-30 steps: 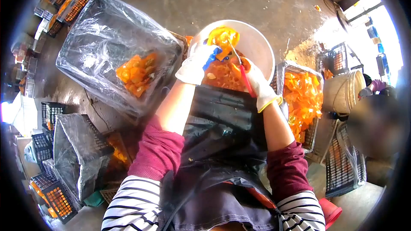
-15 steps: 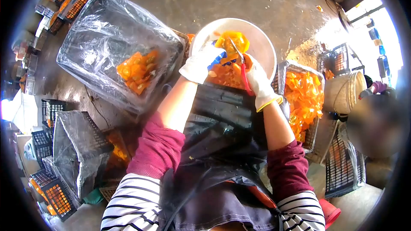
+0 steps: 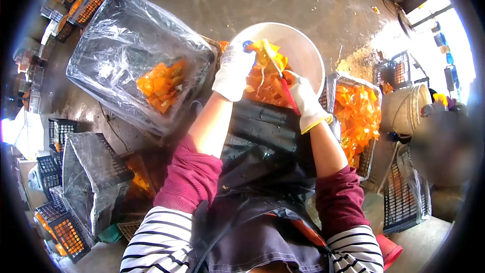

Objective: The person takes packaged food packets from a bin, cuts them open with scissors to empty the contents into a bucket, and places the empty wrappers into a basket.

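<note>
My left hand (image 3: pixel 235 71), in a white glove with blue at the fingertips, is closed on a yellow-orange piece (image 3: pixel 267 54) over the white tub (image 3: pixel 314 53). Thin pale strands hang from the piece. My right hand (image 3: pixel 305 97), gloved in white with a yellow cuff, grips red-handled scissors (image 3: pixel 289 93). Their blades point up and left against the piece. Below, more orange pieces (image 3: pixel 268 90) lie in the tub. What the piece is exactly, I cannot tell.
At the left stands a plastic-lined crate (image 3: pixel 126 35) holding some orange pieces (image 3: pixel 161 86). A crate of orange pieces (image 3: pixel 356 116) is right of the tub, beside a white bucket (image 3: pixel 404 108). A co-worker's gloved hand (image 3: pixel 433 107) shows at far right.
My left hand has turned, and the yellow-orange piece has changed from a broad, rounded shape to a narrower one with hanging strands. At far right, something yellow now shows by the co-worker's hand.
</note>
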`<state>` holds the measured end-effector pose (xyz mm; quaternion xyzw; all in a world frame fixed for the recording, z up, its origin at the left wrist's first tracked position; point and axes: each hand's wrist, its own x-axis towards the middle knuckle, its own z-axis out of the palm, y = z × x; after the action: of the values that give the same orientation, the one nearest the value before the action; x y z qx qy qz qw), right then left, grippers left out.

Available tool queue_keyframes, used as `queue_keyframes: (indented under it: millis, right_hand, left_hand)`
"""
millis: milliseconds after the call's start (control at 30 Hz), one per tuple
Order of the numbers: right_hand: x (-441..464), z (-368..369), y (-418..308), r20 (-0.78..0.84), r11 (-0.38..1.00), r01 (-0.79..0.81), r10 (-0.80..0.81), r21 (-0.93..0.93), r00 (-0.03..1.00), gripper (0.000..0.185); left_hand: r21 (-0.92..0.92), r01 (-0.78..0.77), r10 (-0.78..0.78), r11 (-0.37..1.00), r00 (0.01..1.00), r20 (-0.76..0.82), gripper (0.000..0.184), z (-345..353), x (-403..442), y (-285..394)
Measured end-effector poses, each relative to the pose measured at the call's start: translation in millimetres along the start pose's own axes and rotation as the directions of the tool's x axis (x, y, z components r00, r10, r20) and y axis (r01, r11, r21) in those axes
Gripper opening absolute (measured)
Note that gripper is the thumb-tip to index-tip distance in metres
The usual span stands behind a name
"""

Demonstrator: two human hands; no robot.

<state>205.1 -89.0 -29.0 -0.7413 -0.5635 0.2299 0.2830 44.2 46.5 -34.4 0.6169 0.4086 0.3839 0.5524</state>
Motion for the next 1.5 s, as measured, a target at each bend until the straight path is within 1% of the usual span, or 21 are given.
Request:
queue_keyframes:
  millis: [67,100,133,200,233,333,367,467,600,733,867,967,1067,1133,1200,1233,1300,1333,1400,1467,1500]
  right_hand:
    - [4.1,1.3,0.5,0.123,0.879,-0.179,0.138,0.443,0.983,0.033]
    - [4.7,-2.4,-8.7,0.205,0.734,-0.271,0.182,0.622,0.962,0.034]
    - [2.0,-11.4,-19.1,0.234,0.718,-0.308,0.204,0.624,0.951,0.034]
    - [-5.8,-39.6,-59.3,0.297,0.681,-0.380,0.243,0.626,0.924,0.034]
    - [-2.8,-26.7,-44.8,0.303,0.585,-0.349,0.179,0.732,0.936,0.032]
    - [-2.1,-3.9,-22.7,0.308,0.329,-0.298,0.021,0.896,0.951,0.029]
    - [2.6,4.3,-5.3,0.329,0.293,-0.307,-0.028,0.906,0.944,0.027]
    - [2.1,-2.5,-10.2,0.385,0.247,-0.403,0.119,0.881,0.915,0.027]
    - [5.4,5.7,-1.2,0.365,0.327,-0.392,0.143,0.860,0.920,0.028]
    - [2.9,-1.4,-15.5,0.386,0.378,-0.428,0.185,0.821,0.904,0.029]
    - [0.5,-11.0,-26.2,0.379,0.415,-0.452,0.251,0.790,0.891,0.029]
    - [1.6,-10.9,-21.5,0.266,0.660,-0.378,0.269,0.649,0.926,0.028]
    - [2.6,-0.2,-5.6,-0.006,0.858,-0.113,0.133,0.501,0.991,0.028]
    - [1.8,-7.4,-11.7,-0.015,0.777,-0.185,0.243,0.602,0.970,0.030]
    - [-5.6,-21.2,-25.3,-0.112,0.806,-0.177,0.287,0.564,0.951,0.031]
    - [5.6,5.2,24.1,-0.173,0.618,0.003,0.215,0.786,0.961,0.033]
    - [0.5,-10.8,6.1,-0.354,0.477,0.213,0.230,0.853,0.906,0.030]
    - [-9.7,-24.2,-3.0,-0.325,0.417,0.187,0.289,0.889,0.901,0.028]
    - [-30.5,-51.1,-21.4,-0.262,0.285,0.152,0.403,0.947,0.877,0.033]
    - [-34.7,-62.3,-4.6,-0.414,0.368,0.264,0.429,0.892,0.803,0.035]
    - [-37.8,-66.3,-0.8,-0.488,0.278,0.402,0.450,0.872,0.748,0.035]
  left_hand:
    - [-0.271,0.150,-0.150,0.951,0.988,0.021,0.030,0.1,4.0,0.5]
    - [-0.500,0.213,-0.162,0.839,0.976,0.144,0.032,3.1,10.3,-0.7]
    - [-0.686,0.287,-0.141,0.669,0.955,0.262,0.034,7.5,14.7,-2.5]
    - [-0.736,0.375,-0.179,0.563,0.925,0.335,0.037,15.1,-2.0,35.0]
    - [-0.742,0.279,-0.124,0.610,0.958,0.258,0.038,23.4,-7.5,38.9]
    - [-0.538,0.154,-0.035,0.828,0.974,0.226,0.041,21.8,-0.7,18.8]
    - [-0.587,0.124,-0.011,0.800,0.981,0.191,0.036,23.4,-7.5,29.0]
    - [-0.402,0.001,0.072,0.916,0.983,0.167,0.033,17.9,11.7,-12.8]
    - [0.018,-0.175,0.174,0.984,0.982,0.073,0.037,14.3,13.7,-22.1]
    - [0.093,-0.062,0.058,0.994,0.997,0.048,0.038,14.0,9.8,-21.5]
    - [0.412,-0.103,0.085,0.905,0.994,0.063,0.039,9.2,4.4,-8.9]
    - [0.250,0.018,-0.027,0.968,0.999,0.030,0.039,12.9,2.1,-3.2]
    - [0.271,-0.197,0.199,0.942,0.980,0.021,0.040,13.9,3.5,-4.0]
    - [-0.003,-0.200,0.200,0.980,0.977,0.077,0.036,14.2,5.7,-3.2]
    - [-0.273,-0.175,0.219,0.946,0.966,0.140,0.034,16.0,4.3,6.7]
    - [-0.579,0.005,0.137,0.815,0.970,0.201,0.033,15.3,-1.4,15.8]
    - [-0.619,0.035,0.149,0.784,0.959,0.242,0.032,7.0,-2.8,1.5]
    - [-0.638,0.056,0.150,0.768,0.953,0.264,0.032,-0.5,-1.1,-8.5]
    - [-0.434,0.129,0.038,0.892,0.934,0.356,0.048,-15.6,-1.7,-3.3]
    - [-0.174,-0.016,0.083,0.985,0.918,0.388,0.043,-21.6,-4.6,10.5]
    - [-0.194,-0.020,0.106,0.981,0.891,0.441,0.036,-25.1,-2.4,11.7]
